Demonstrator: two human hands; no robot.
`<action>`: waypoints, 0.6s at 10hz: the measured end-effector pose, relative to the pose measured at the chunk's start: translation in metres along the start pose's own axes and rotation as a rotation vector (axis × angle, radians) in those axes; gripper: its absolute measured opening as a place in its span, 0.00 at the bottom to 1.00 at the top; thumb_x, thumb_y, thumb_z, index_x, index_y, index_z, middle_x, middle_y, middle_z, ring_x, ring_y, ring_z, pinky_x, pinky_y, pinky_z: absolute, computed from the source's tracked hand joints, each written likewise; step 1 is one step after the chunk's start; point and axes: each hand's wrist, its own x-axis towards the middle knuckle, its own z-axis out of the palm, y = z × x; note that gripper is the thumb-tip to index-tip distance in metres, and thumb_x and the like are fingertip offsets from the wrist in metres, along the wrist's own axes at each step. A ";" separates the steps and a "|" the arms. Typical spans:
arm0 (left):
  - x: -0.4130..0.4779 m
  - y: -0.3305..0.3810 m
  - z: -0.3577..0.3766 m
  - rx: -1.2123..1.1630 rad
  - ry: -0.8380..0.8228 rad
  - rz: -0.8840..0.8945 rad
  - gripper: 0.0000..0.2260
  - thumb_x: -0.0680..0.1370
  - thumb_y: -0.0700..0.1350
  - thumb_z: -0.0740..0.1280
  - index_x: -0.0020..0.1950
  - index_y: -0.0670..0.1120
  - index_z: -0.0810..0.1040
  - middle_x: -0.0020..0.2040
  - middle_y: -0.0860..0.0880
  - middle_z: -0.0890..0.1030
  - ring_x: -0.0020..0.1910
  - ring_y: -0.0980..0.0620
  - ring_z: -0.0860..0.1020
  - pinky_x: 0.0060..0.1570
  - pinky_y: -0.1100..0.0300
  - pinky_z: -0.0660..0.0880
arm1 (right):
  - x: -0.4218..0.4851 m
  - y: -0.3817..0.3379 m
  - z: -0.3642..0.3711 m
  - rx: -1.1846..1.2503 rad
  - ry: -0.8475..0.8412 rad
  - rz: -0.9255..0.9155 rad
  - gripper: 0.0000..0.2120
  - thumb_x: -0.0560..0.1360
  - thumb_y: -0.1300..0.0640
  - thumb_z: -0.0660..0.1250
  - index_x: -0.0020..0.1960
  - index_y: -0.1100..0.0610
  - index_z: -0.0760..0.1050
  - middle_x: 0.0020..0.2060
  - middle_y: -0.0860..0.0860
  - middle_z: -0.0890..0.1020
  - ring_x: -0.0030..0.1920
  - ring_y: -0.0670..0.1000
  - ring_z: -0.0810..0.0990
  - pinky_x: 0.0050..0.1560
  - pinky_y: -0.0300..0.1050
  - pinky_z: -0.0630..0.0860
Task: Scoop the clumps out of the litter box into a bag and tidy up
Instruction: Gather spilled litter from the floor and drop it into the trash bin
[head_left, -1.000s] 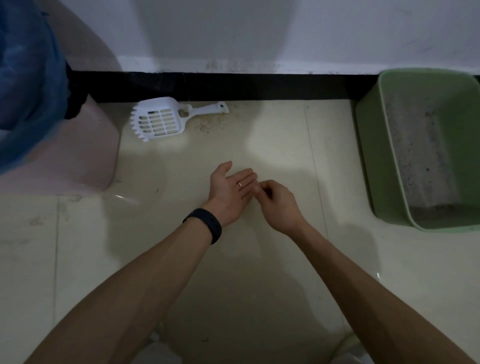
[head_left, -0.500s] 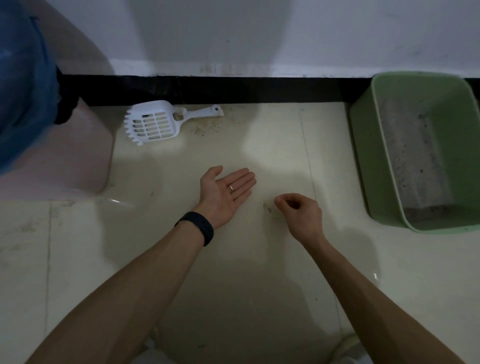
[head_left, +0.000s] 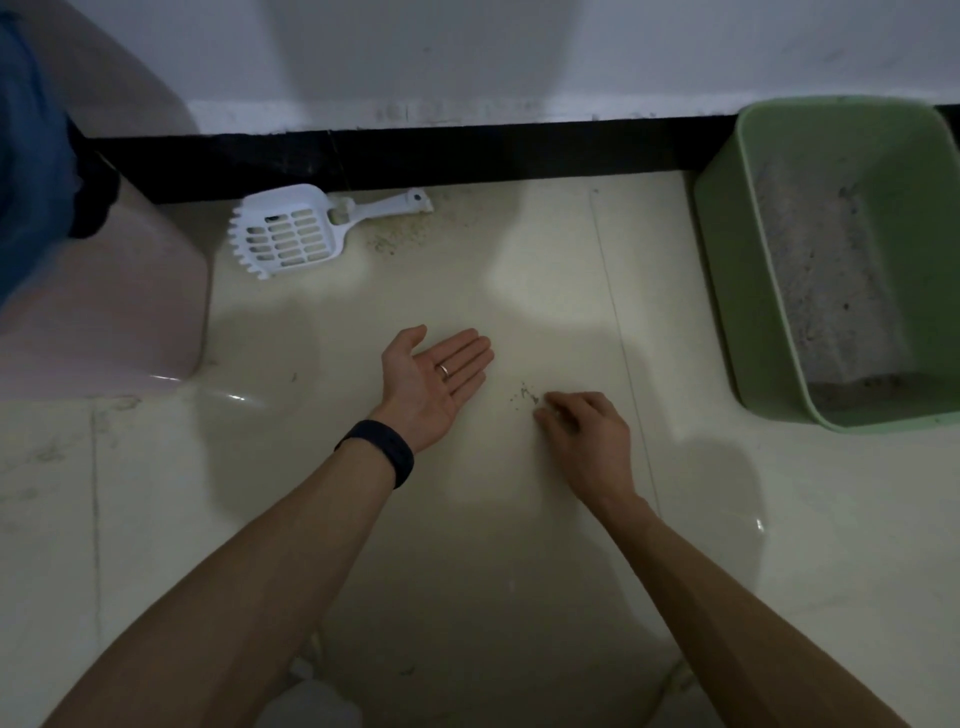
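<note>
A green litter box (head_left: 723, 270) with grey litter stands on the floor at the right, against the wall. A white slotted scoop (head_left: 296, 234) lies by the black baseboard at upper left. My left hand (head_left: 434, 382) is held palm up and flat over the floor, nothing visible in it. My right hand (head_left: 587, 431) rests palm down on the tile, fingertips pinched at a small patch of spilled litter grains (head_left: 524, 392). A blue bag (head_left: 31, 156) lines a pink bin (head_left: 119, 312) at the far left.
More scattered litter (head_left: 400, 236) lies on the tile under the scoop's handle. The black baseboard (head_left: 467, 153) and white wall close off the far side. Pale floor tiles stretch between bin and box.
My right hand left the left palm and went down to the floor at the spilled grains. My left hand stays open, palm up.
</note>
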 end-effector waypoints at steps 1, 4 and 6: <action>-0.002 0.001 0.004 -0.002 -0.006 0.002 0.26 0.79 0.56 0.56 0.64 0.38 0.78 0.59 0.41 0.82 0.61 0.45 0.80 0.69 0.52 0.70 | 0.006 -0.005 0.005 -0.019 0.025 -0.058 0.11 0.77 0.52 0.70 0.55 0.56 0.84 0.47 0.51 0.82 0.46 0.50 0.79 0.51 0.46 0.78; -0.005 0.004 0.006 -0.007 -0.007 0.012 0.25 0.79 0.55 0.56 0.63 0.38 0.78 0.58 0.41 0.82 0.60 0.45 0.80 0.68 0.52 0.70 | 0.014 0.003 0.009 -0.139 0.066 -0.255 0.06 0.75 0.57 0.72 0.49 0.60 0.85 0.42 0.53 0.83 0.42 0.54 0.79 0.43 0.45 0.77; -0.008 0.006 0.008 -0.008 0.002 0.019 0.25 0.79 0.56 0.56 0.64 0.38 0.78 0.58 0.41 0.83 0.60 0.46 0.80 0.67 0.52 0.71 | 0.017 0.001 0.017 -0.252 0.011 -0.247 0.08 0.80 0.58 0.64 0.51 0.62 0.78 0.45 0.57 0.78 0.47 0.58 0.75 0.44 0.53 0.77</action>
